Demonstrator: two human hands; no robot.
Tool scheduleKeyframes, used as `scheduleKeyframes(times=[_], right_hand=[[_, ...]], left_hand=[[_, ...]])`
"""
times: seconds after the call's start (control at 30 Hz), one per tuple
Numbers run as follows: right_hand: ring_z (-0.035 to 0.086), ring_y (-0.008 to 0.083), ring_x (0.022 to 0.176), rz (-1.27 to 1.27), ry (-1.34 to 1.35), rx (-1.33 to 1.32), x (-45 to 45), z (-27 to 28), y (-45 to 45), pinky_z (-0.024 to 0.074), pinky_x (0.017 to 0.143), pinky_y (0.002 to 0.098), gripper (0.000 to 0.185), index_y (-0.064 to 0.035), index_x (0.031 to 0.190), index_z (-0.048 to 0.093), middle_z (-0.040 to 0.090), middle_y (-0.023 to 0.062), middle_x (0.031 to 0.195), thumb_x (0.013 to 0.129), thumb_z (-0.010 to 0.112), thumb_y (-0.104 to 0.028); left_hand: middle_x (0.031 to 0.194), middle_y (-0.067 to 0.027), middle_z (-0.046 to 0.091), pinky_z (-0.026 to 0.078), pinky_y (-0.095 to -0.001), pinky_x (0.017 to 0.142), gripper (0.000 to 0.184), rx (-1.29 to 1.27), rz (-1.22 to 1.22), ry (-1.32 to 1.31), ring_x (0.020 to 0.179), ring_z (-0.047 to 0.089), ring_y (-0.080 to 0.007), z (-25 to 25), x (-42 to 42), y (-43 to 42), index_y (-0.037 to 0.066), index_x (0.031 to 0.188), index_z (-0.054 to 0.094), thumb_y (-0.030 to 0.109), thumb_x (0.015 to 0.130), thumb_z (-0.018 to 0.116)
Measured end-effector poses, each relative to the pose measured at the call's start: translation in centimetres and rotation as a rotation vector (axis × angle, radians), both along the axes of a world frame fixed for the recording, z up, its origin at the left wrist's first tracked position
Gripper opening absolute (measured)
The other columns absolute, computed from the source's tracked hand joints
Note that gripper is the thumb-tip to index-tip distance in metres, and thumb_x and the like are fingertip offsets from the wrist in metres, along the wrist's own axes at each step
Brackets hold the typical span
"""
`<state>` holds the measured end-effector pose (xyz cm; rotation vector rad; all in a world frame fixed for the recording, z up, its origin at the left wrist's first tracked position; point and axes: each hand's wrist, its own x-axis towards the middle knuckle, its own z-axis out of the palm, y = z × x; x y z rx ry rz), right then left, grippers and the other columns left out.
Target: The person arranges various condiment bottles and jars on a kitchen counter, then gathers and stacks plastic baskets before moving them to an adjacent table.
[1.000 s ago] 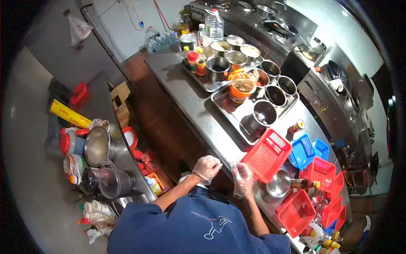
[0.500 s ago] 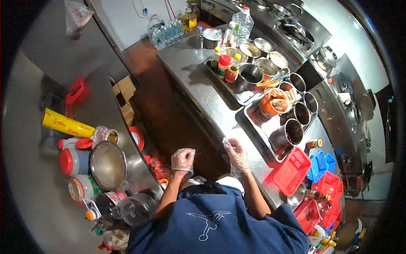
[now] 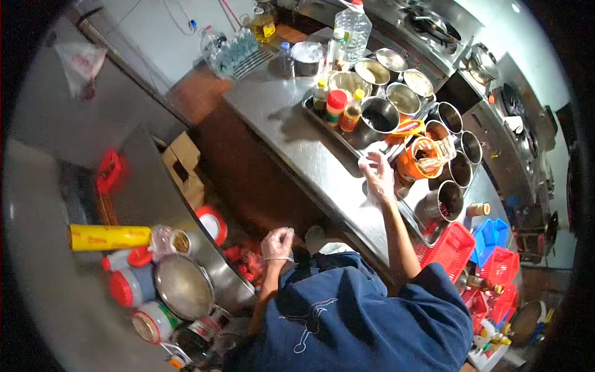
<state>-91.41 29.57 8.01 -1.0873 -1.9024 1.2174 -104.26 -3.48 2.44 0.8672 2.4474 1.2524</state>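
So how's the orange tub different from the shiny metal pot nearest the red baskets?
Colour: the orange tub is bright orange, while the metal pot is silvery.
Rim: something pale hangs over the orange tub's rim; nothing like that shows on the metal pot's.
Place: the orange tub is closer to the right hand than the metal pot is.
Both are open at the top.
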Motion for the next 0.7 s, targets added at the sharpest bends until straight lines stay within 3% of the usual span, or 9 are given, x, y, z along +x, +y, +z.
scheduleKeyframes(times=[0.13, 0.17, 0.23, 0.27, 0.37, 0.47, 0.57, 0.63, 0.7], right_hand=[[0.064, 0.0291, 0.11, -0.15, -0.027, 0.15, -6.8, 0.8, 6.0, 0.0499, 0.095, 0.0375, 0.067, -0.003, 0.131, 0.053, 0.062, 0.0194, 0.124, 0.081, 0.076, -0.041], [0.063, 0.03, 0.112, -0.194, -0.038, 0.236, -8.5, -2.8, 8.9, 0.0493, 0.096, 0.0389, 0.067, -0.0068, 0.132, 0.053, 0.062, 0.0213, 0.124, 0.08, 0.076, -0.042], [0.062, 0.0331, 0.111, -0.163, -0.036, 0.19, -10.3, 2.8, 9.1, 0.0489, 0.095, 0.0423, 0.064, -0.0119, 0.132, 0.055, 0.062, 0.0215, 0.122, 0.079, 0.076, -0.042], [0.062, 0.0331, 0.111, -0.176, -0.036, 0.183, -11.3, 2.2, 10.4, 0.0489, 0.095, 0.0423, 0.064, -0.0119, 0.132, 0.055, 0.062, 0.0215, 0.122, 0.079, 0.076, -0.042], [0.063, 0.0352, 0.105, -0.215, -0.116, 0.291, -13.8, -0.7, 12.7, 0.0497, 0.09, 0.0445, 0.058, -0.0143, 0.126, 0.06, 0.063, 0.0209, 0.115, 0.078, 0.076, -0.042], [0.065, 0.0345, 0.09, -0.402, -0.185, 0.503, -15.2, -2.3, 13.7, 0.0516, 0.08, 0.0441, 0.044, -0.0095, 0.101, 0.068, 0.066, 0.0191, 0.103, 0.078, 0.077, -0.046], [0.066, 0.0337, 0.084, -0.421, -0.142, 0.276, -15.8, -2.1, 13.0, 0.0515, 0.076, 0.0432, 0.04, -0.0091, 0.094, 0.066, 0.066, 0.0178, 0.096, 0.08, 0.076, -0.045], [0.065, 0.0312, 0.075, -0.446, -0.111, 0.295, -16.0, -1.5, 12.4, 0.0507, 0.07, 0.0407, 0.032, -0.0103, 0.091, 0.065, 0.066, 0.0145, 0.084, 0.083, 0.074, -0.04], [0.066, 0.0224, 0.067, -0.415, -0.084, 0.226, -15.8, -2.4, 12.2, 0.0515, 0.063, 0.034, 0.024, -0.0084, 0.091, 0.066, 0.066, 0.0105, 0.072, 0.086, 0.072, -0.031]], left_hand=[[0.087, -0.0127, 0.072, 0.054, -0.0378, 0.076, 0.019, -0.009, -0.029, -0.053, 0.081, 0.07, -0.0279, -0.5, -4.5, 2.1, 0.006, 0.088, 0.073, 0.024, 0.083, 0.073], [0.087, -0.013, 0.072, 0.054, -0.0377, 0.075, 0.019, -0.045, -0.044, -0.06, 0.08, 0.07, -0.0274, -0.4, -5.4, 2.7, 0.006, 0.089, 0.073, 0.024, 0.084, 0.073], [0.088, -0.0139, 0.072, 0.055, -0.038, 0.075, 0.02, -0.071, -0.064, -0.112, 0.08, 0.07, -0.0273, -0.3, -7.6, 4.4, 0.005, 0.09, 0.073, 0.025, 0.084, 0.073], [0.088, -0.014, 0.073, 0.055, -0.0378, 0.075, 0.021, -0.07, -0.054, -0.142, 0.08, 0.07, -0.0268, -0.9, -8.6, 5.1, 0.005, 0.091, 0.074, 0.025, 0.084, 0.074], [0.088, -0.0137, 0.073, 0.055, -0.0375, 0.075, 0.021, -0.052, -0.111, -0.085, 0.079, 0.07, -0.0269, -0.3, -11.0, 8.2, 0.005, 0.091, 0.073, 0.025, 0.084, 0.074], [0.09, -0.0129, 0.073, 0.056, -0.0347, 0.074, 0.022, 0.032, -0.163, -0.159, 0.08, 0.072, -0.0229, -0.5, -12.6, 11.7, 0.004, 0.095, 0.072, 0.022, 0.083, 0.075], [0.101, -0.0151, 0.072, 0.056, -0.0342, 0.075, 0.036, -0.022, -0.182, -0.218, 0.083, 0.071, -0.0237, 1.2, -13.6, 16.7, 0.002, 0.109, 0.068, 0.026, 0.083, 0.077], [0.107, -0.0171, 0.07, 0.056, -0.0359, 0.077, 0.043, 0.027, -0.262, -0.193, 0.086, 0.07, -0.0256, 0.8, -15.0, 20.2, 0.002, 0.115, 0.065, 0.026, 0.082, 0.078], [0.114, -0.0178, 0.067, 0.054, -0.0378, 0.083, 0.052, 0.015, -0.35, -0.182, 0.095, 0.068, -0.028, 1.2, -16.0, 24.0, 0.002, 0.124, 0.059, 0.025, 0.081, 0.078]])
